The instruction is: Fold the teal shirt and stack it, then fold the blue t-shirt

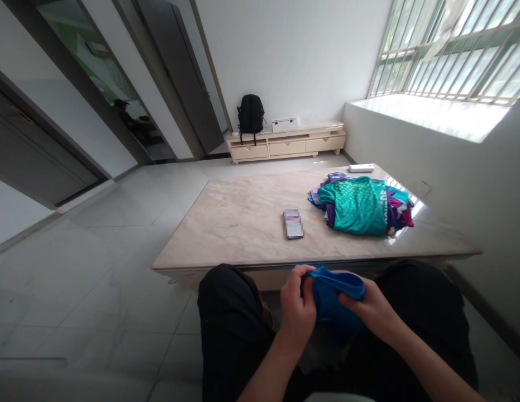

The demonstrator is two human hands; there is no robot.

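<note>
A blue piece of clothing [333, 310] hangs between my knees, its band-like edge held up and slightly spread. My left hand [297, 301] pinches one end of that edge, thumb on the near side. At the other end my right hand [371, 310] grips the cloth, thumb on top and fingers behind. The lower part of the garment drops into shadow, so its full shape is hidden. On the table beyond, a pile of clothes lies to the right, with a teal printed shirt [360, 205] on top and purple, blue and pink pieces beneath.
The marble-topped table [234, 218] has its front edge just past my knees. A blurred-out phone-like object [294, 224] and a white oblong item [361, 168] rest on it. Behind stands a low cabinet [287, 147] bearing a black backpack [251, 114] and white box [284, 124]. A person [132, 120] appears far left.
</note>
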